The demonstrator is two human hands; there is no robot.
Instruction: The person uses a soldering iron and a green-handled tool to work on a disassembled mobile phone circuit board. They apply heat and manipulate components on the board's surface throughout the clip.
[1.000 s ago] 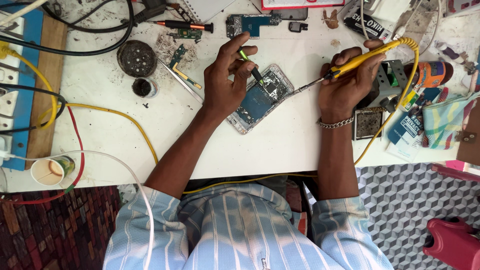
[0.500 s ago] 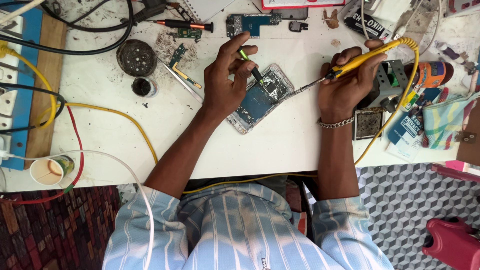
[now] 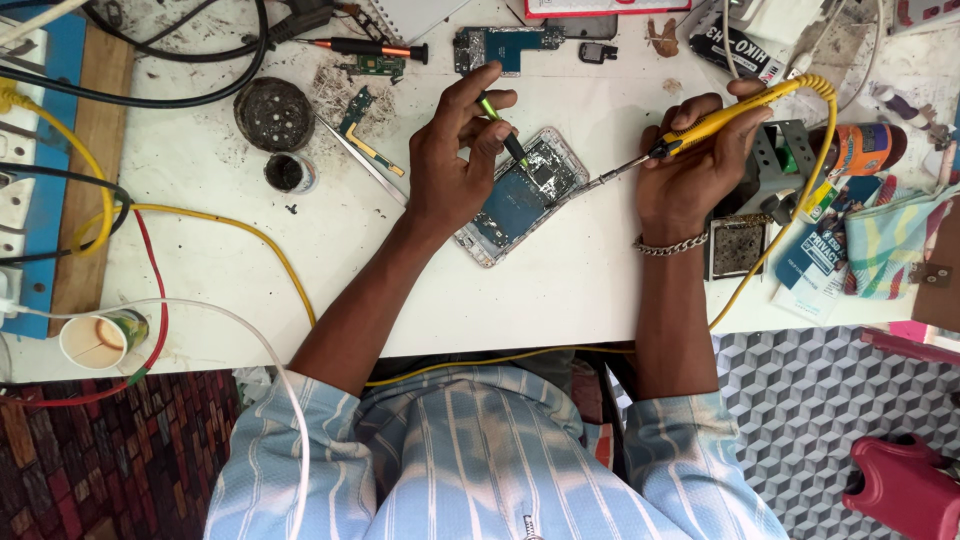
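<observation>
The opened phone (image 3: 520, 195) lies under the left hand (image 3: 450, 165), left of the right hand (image 3: 690, 170).

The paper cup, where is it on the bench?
In the head view the paper cup stands at the table's near left edge, beside the red cable, far from the left hand.

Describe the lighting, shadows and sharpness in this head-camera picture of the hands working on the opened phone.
Head view: even, bright light on the white table; soft shadows under the left hand and right hand; the opened phone and yellow soldering iron are sharp; slight glare on the phone's metal; edges bend slightly.
</observation>
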